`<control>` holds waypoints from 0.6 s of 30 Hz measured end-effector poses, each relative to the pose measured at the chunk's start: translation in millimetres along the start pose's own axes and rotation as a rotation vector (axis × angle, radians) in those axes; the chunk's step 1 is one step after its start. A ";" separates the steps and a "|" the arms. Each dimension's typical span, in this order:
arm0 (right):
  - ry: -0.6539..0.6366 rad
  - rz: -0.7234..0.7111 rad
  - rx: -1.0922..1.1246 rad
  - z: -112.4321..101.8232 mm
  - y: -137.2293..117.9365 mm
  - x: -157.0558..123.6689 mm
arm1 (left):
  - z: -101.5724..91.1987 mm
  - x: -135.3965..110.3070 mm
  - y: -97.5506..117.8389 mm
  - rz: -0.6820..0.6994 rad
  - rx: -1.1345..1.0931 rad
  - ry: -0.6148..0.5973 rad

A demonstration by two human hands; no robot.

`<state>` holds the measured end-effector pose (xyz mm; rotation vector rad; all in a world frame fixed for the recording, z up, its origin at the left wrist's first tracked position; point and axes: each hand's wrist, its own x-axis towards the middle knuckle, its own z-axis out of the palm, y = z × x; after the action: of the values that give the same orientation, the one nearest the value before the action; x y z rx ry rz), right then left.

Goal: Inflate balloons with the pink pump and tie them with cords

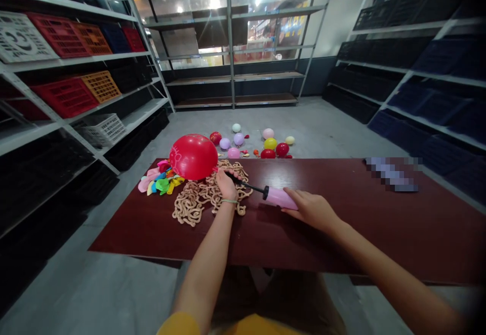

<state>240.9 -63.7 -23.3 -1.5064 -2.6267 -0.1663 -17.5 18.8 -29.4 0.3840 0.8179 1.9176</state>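
A large inflated red balloon [193, 157] with a pale print floats above the table's far left part. My left hand [227, 185] is closed at the balloon's neck, where the black end of a balloon pump meets it; the exact joint is hidden by the fingers. My right hand [312, 208] is wrapped around the pink barrel of the balloon pump [279, 197], its black rod drawn out between the hands. Beneath my left hand lies a heap of uninflated beige long balloons [190, 206]. Limp balloons in several colours [162, 185] lie beside the heap.
The dark red table [322, 244] spans the front. A blurred-out flat item [393, 174] lies at its right end. Several inflated balloons [270, 143] rest on the grey floor behind. Shelves with crates [63, 94] line the left side; dark bins [429, 79] fill the right shelves.
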 end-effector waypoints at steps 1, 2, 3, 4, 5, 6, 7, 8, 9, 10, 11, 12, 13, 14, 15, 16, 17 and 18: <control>-0.010 0.010 -0.028 -0.9 2.1 1.0 | -0.4 1.1 0.0 0.010 -0.008 0.004; -0.026 0.028 -0.051 -2.3 0.5 4.8 | -1.2 1.9 -0.4 0.018 -0.014 0.005; -0.043 0.059 -0.069 -3.9 -4.5 11.4 | -2.2 2.5 -1.0 0.028 -0.020 0.006; -0.066 0.079 -0.074 -5.5 -12.5 20.0 | -3.3 2.8 -2.0 0.035 -0.023 0.006; -0.082 0.095 -0.077 -7.0 -22.5 29.9 | -4.6 2.9 -3.1 0.039 -0.022 0.006; -0.095 0.102 -0.072 -8.2 -33.6 40.4 | -5.9 2.7 -4.1 0.041 -0.019 0.007; -0.098 0.103 -0.059 -9.0 -44.6 50.3 | -7.1 2.4 -5.0 0.040 -0.013 0.006; -0.100 0.095 -0.043 -9.3 -54.5 59.0 | -8.3 2.2 -5.6 0.038 -0.007 0.006; -0.091 0.089 -0.034 -9.1 -62.3 65.7 | -9.2 1.9 -5.8 0.037 0.004 0.014; -0.078 0.077 -0.022 -8.3 -67.4 69.9 | -9.9 1.9 -5.7 0.038 0.015 0.029; -0.061 0.060 -0.013 -6.9 -69.3 71.3 | -10.4 2.0 -5.3 0.043 0.026 0.047; -0.042 0.043 -0.008 -4.9 -67.7 70.0 | -10.4 2.2 -4.9 0.049 0.036 0.069; -0.024 0.025 -0.007 -2.4 -62.6 66.2 | -10.2 2.7 -4.5 0.056 0.043 0.093; -0.006 0.006 -0.011 0.3 -54.4 60.1 | -9.6 3.3 -4.3 0.065 0.045 0.116; 0.009 -0.005 -0.021 3.0 -43.5 52.3 | -8.9 4.0 -4.5 0.071 0.043 0.133; 0.020 -0.019 -0.038 5.5 -30.8 43.3 | -8.0 4.9 -5.1 0.074 0.038 0.147; 0.038 -0.032 -0.055 7.5 -17.3 34.0 | -7.1 5.9 -6.0 0.075 0.035 0.160; 0.060 -0.041 -0.070 8.8 -4.1 24.8 | -6.2 6.9 -7.2 0.074 0.033 0.167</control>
<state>224.5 -43.3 -28.5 -1.4457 -2.6318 -0.3057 -19.6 24.6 -39.4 0.2794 0.9570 2.0278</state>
